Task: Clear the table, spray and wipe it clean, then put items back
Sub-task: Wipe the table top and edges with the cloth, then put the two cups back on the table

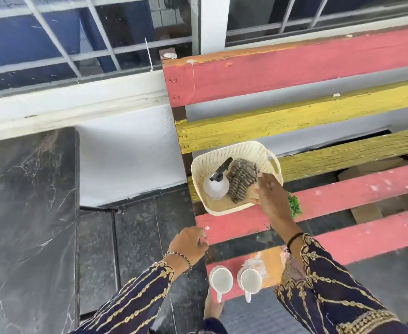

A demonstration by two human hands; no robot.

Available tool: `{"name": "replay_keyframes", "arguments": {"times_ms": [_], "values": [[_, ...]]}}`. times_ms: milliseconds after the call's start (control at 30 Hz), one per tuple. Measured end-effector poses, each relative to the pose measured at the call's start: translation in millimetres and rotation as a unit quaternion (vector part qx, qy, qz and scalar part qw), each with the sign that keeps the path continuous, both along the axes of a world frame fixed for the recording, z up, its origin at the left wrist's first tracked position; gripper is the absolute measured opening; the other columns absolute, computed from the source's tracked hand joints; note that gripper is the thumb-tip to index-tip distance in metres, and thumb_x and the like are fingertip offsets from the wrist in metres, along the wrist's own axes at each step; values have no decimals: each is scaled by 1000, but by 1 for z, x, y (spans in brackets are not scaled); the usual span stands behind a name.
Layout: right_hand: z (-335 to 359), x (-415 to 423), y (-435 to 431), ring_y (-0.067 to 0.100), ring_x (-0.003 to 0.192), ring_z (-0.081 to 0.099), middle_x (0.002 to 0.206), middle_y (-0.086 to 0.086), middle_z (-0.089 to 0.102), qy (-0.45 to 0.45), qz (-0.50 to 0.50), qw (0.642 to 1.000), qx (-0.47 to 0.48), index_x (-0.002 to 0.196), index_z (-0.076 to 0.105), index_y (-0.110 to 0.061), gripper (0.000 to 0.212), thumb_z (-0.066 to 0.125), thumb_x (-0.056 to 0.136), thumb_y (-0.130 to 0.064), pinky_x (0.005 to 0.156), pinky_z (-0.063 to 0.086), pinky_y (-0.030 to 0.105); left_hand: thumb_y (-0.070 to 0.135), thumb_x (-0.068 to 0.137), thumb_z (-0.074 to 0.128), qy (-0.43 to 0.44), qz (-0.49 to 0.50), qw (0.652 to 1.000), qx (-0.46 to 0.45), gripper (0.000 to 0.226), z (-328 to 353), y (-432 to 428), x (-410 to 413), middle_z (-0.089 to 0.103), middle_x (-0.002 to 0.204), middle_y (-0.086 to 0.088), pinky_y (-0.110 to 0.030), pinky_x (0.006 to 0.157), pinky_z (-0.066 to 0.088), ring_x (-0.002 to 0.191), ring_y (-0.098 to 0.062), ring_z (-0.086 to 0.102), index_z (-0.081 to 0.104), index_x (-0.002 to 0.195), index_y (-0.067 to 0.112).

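Observation:
A cream woven basket [246, 150] sits at the left end of a slatted bench [318, 66] painted red and yellow. Inside it stand a white spray bottle [216, 186] with a black trigger and a folded striped grey cloth [242, 180]. My right hand [269, 196] is inside the basket at its right front corner, fingers beside the cloth; whether it grips anything I cannot tell. My left hand [189, 243] hovers with loosely curled fingers at the bench's left edge, holding nothing. Two white cups [221, 279] [250, 280] stand on the nearest red slat.
A dark marble table [24, 213] fills the left side. A small green plant [294, 204] shows behind my right wrist. A barred window and white sill [77, 109] run along the back. The floor is dark tile, and gaps separate the bench slats.

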State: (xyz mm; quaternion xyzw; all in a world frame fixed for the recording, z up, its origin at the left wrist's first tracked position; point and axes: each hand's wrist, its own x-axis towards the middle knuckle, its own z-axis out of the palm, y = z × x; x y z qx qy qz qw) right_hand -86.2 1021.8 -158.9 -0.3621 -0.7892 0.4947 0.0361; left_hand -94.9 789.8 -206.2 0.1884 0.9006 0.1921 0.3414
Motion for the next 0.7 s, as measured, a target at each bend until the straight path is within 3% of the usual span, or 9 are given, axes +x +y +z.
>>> {"name": "replay_keyframes", "arguments": {"times_ms": [33,67,133,267,367,500,600,700], "values": [[-3,10,-2,39,95,72,114,24,70,7,1,1000,-19,134,56,-5,34,48,109,-26,73,64,42,28,91,53,-10,-6,1000,-5,32,-3,3,3,65,124,-3,-35,99,47,115,-21,60,64,118,15],[-8,23,-5,40,99,73,122,25,68,11,6,999,-32,131,57,-5,29,51,108,-21,74,65,41,27,91,53,-24,-12,1000,-11,32,-6,5,9,65,125,-4,-35,99,48,116,-23,60,63,119,14],[-19,46,-9,36,99,73,124,23,67,11,19,999,-25,125,57,-4,24,55,106,-17,65,64,28,26,91,53,-47,-21,998,-23,34,-12,8,17,63,127,-5,-36,100,47,116,-24,59,60,122,15],[-52,89,-14,32,106,71,123,18,70,-67,50,996,-11,125,59,0,31,66,99,-15,90,59,50,28,94,52,-84,-72,991,-76,46,-35,15,35,53,140,-4,-40,107,43,127,-24,53,47,139,19],[-80,116,-20,30,113,69,130,12,69,-165,122,979,-7,132,57,-5,45,74,94,-22,98,54,44,27,94,51,-86,-114,981,-133,47,-50,22,48,54,139,-9,-43,103,47,124,-30,55,45,140,19],[-118,146,-29,30,135,50,149,6,54,-278,232,932,23,149,43,-15,77,80,84,-32,110,42,42,29,95,50,-70,-160,966,-189,42,-68,30,63,59,126,-15,-44,91,52,114,-35,60,45,133,14],[-139,160,-37,32,137,45,151,5,47,-320,261,910,26,153,34,-17,93,83,78,-40,111,41,44,29,95,48,-60,-161,963,-208,42,-81,34,73,58,127,-15,-43,89,51,113,-36,61,44,133,11],[-153,167,-47,28,136,45,149,5,45,-325,290,898,53,152,34,-16,91,83,78,-39,111,40,40,22,96,47,-43,-153,964,-211,36,-92,35,77,60,124,-16,-44,88,51,112,-36,62,45,129,8]]}}
